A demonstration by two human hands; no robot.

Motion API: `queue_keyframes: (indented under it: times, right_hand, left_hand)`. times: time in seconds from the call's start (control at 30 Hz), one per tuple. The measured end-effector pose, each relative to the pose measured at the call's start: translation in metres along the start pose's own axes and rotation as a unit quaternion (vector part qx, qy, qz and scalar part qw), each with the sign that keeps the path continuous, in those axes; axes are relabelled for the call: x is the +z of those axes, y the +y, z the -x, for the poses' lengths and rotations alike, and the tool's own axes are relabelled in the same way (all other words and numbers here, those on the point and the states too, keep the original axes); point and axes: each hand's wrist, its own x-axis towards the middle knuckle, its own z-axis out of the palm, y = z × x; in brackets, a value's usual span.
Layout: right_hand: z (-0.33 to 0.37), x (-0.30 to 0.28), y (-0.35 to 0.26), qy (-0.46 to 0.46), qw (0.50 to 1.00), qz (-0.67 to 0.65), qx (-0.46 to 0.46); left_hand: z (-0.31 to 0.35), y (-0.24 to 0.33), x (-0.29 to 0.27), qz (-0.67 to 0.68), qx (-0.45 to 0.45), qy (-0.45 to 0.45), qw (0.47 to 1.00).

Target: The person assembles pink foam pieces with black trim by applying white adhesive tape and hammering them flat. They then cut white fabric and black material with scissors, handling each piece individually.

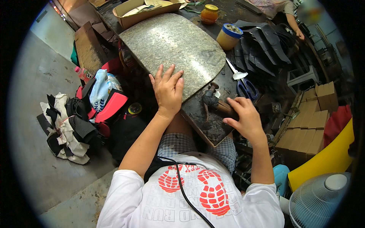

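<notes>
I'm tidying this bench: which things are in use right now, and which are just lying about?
In use:
left hand flat on stone slab
right hand at hammer

Lying about:
blue scissors
two jars
black cut pieces
cardboard boxes
fan

A cluttered workshop — stone slab [173, 47], glue jars [229, 36], scissors [246, 88], stacked black leather pieces [266, 45].

Blue-handled scissors [247, 89] are lying right of centre. Two jars [229, 36] are standing at the top. Cardboard boxes [308, 125] are stacking at the right; a fan [319, 199] is sitting lower right.
</notes>
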Motion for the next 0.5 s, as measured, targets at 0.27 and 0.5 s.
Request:
queue_keyframes:
  times: [0.27, 0.5]
  right_hand:
    - [-0.011, 0.002, 0.021, 0.108, 0.994, 0.011, 0.003]
    - [-0.094, 0.009, 0.084, 0.165, 0.968, 0.178, 0.064]
  left_hand:
    - [0.005, -0.009, 0.004, 0.122, 0.035, 0.063, 0.990]
    - [0.005, -0.007, 0.005, 0.148, 0.035, 0.081, 0.985]
